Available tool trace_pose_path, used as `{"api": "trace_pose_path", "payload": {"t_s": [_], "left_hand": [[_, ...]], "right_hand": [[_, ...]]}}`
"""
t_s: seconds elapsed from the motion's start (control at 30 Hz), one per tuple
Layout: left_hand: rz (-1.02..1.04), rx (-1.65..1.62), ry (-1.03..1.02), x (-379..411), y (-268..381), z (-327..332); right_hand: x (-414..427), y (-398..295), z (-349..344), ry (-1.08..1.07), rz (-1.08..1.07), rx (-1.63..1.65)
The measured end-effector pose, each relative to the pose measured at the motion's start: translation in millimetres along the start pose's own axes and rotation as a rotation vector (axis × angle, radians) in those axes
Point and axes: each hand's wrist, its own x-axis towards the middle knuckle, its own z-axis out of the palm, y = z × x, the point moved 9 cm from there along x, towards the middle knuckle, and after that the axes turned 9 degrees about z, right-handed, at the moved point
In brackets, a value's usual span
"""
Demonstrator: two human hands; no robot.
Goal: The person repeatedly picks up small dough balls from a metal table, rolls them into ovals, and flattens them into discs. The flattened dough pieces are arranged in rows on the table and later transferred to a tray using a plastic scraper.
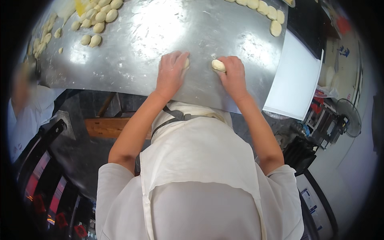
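My left hand is curled on the metal worktop over a dough ball; only a pale edge of that piece shows beside the thumb. To the right, my right hand rests on the same surface, its fingers bent around a second dough ball, which sticks out on the hand's left side. Both hands are close to the table's near edge, in front of a white apron. At the upper left lies a heap of round dough pieces. A row of flattened dough pieces runs along the upper right.
Smaller dough bits lie at the far left, near another person in white. A white board and a black panel adjoin the table's right side. Below stand a wooden bench and, at right, a fan.
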Motion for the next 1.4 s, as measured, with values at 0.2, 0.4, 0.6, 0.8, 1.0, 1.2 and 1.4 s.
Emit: {"api": "trace_pose_path", "payload": {"t_s": [0.2, 0.4, 0.6, 0.8, 1.0, 1.2, 1.4], "left_hand": [[-0.170, -0.037, 0.112, -5.8, 7.9, -37.7], [-0.170, -0.146, 0.079, 7.5, -5.3, -26.6], [-0.010, 0.150, 0.067, -23.7, -3.2, -21.6], [-0.314, -0.086, -0.046, -21.0, -3.7, -36.9], [-0.156, 0.237, 0.144, 48.2, -8.5, -40.4], [0.019, 0.439, 0.098, 51.8, 2.1, -2.6], [-0.047, -0.068, 0.126, 44.6, -43.8, -9.9]], "right_hand": [[1.1, -25.3, -30.2, -0.053, 0.065, 0.100], [12.6, -21.5, -11.9, -0.107, -0.070, 0.194], [-15.9, 12.5, -14.8, -0.001, -0.090, 0.128], [-12.9, -6.0, -41.8, -0.056, -0.033, 0.036], [41.8, -14.2, -39.0, 0.134, -0.065, 0.123], [60.1, -12.3, 1.0, 0.168, -0.098, -0.153], [56.8, 3.1, 2.1, -0.110, 0.084, 0.161]]}}
